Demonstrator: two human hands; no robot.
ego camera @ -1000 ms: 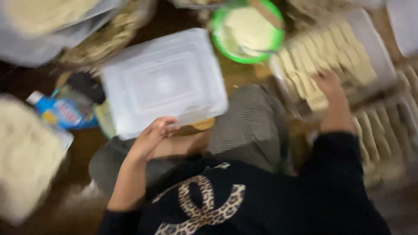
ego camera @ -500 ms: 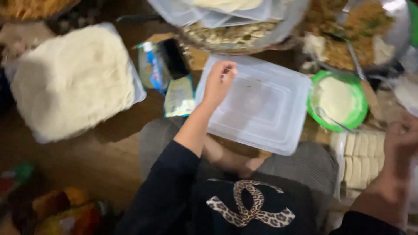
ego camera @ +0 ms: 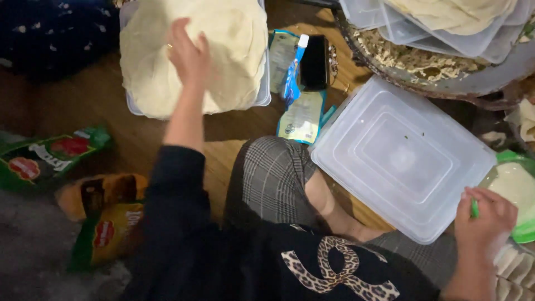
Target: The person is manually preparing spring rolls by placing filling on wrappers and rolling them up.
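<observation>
Snack bags lower left, clear lid centre right.
Your left hand lies flat on the flatbread stack upper left; your right hand grips the green bowl.

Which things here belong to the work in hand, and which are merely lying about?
In use:
left hand resting on the stack of thin dough sheets
right hand gripping the green bowl
clear plastic lid between the hands

Lying about:
snack bags
black phone
blue and white tube
</observation>
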